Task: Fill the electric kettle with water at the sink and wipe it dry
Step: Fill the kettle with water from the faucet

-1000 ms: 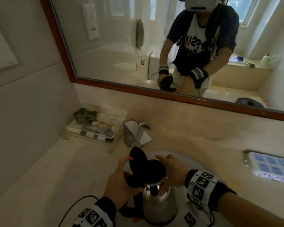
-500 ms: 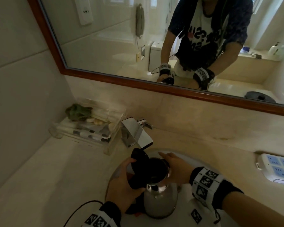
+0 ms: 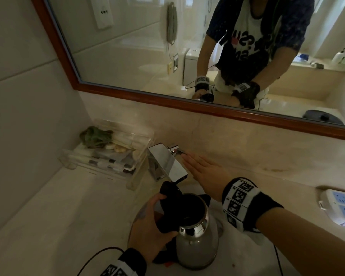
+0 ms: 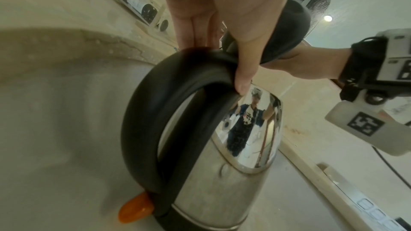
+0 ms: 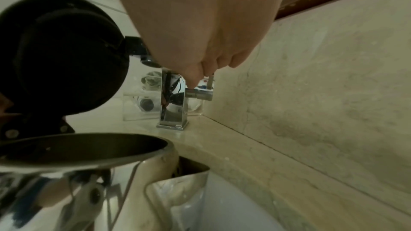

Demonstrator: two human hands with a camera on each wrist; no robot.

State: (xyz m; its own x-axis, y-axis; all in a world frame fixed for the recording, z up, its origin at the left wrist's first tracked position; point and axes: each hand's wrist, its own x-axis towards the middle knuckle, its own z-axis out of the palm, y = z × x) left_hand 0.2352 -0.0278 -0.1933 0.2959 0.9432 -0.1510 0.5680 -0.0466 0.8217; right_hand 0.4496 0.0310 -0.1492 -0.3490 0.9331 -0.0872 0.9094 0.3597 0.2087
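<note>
Dim hotel-style bathroom, marble counter (image 3: 48, 216) under a wood-framed mirror (image 3: 127, 56), white sink (image 3: 217, 198) at centre. Steel electric kettle (image 3: 195, 246) held upright in the sink bowl, black lid (image 3: 169, 196) flipped open, mouth just below and in front of the square chrome faucet (image 3: 167, 164). Left hand (image 3: 149, 226) wrapped round the black handle (image 4: 142, 111), thumb curled over its top. Right hand (image 3: 205, 172) flat, fingers straight and released, fingertips (image 3: 187, 156) at the small lever (image 5: 200, 93) on the faucet's side; actual contact hard to confirm. No water visible yet.

Likely trouble from here: lever thrown too far and a hard stream striking the raised lid or rim, splashing the counter and the white power strip (image 3: 341, 208) near the sink's right edge. Spout not squarely over the mouth, so water running down the shell toward the base and its orange switch (image 4: 135, 208). Added weight tilting a one-handed hold. Clear tray of toiletries (image 3: 108, 156) just beside the faucet, within splash range
</note>
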